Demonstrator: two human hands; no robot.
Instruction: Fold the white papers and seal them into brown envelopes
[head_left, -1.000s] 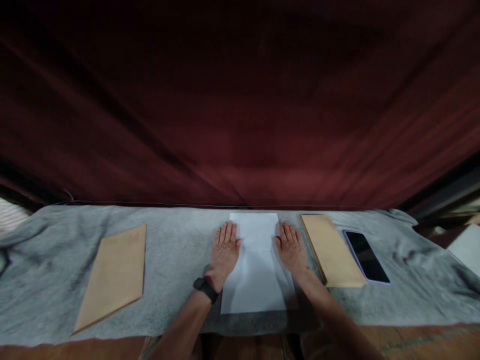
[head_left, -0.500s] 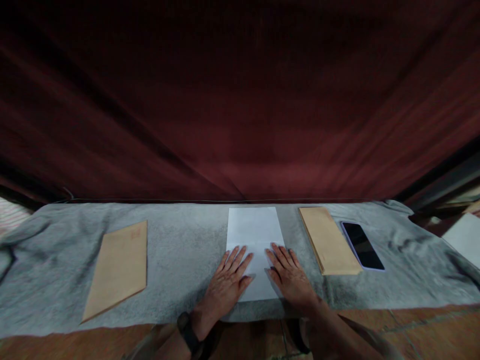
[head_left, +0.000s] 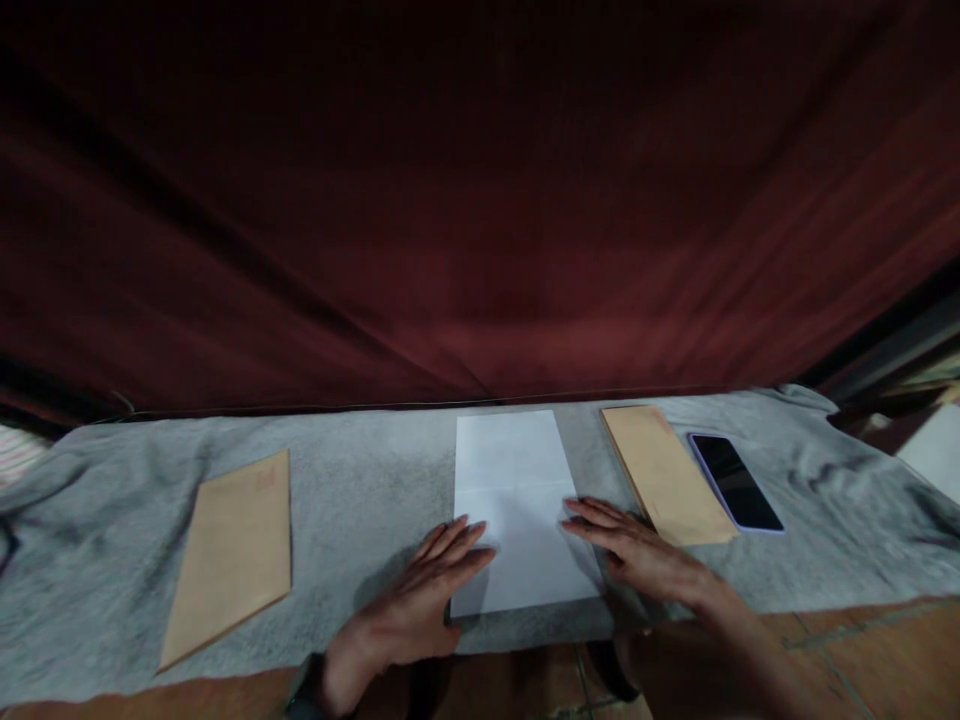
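A white sheet of paper (head_left: 517, 540) lies flat on the grey cloth in front of me, with a faint crease running across it. My left hand (head_left: 431, 585) is at the sheet's lower left edge, fingers stretched out and their tips over the paper. At the right edge, my right hand (head_left: 630, 548) has its fingers extended, the tips at the paper's margin. Both hands are open, and neither grips anything. Whether the fingertips press on the sheet or hover just above it, I cannot tell.
A brown envelope (head_left: 232, 555) lies to the left. On the right a stack of brown envelopes (head_left: 667, 475) lies beside a phone (head_left: 735, 483) in a purple case. Grey cloth (head_left: 360, 480) covers the table, and a dark red curtain (head_left: 480, 250) hangs behind it.
Both hands have slid outward from the middle of the sheet to its side edges and turned onto their sides. More of the paper and its crease now shows.
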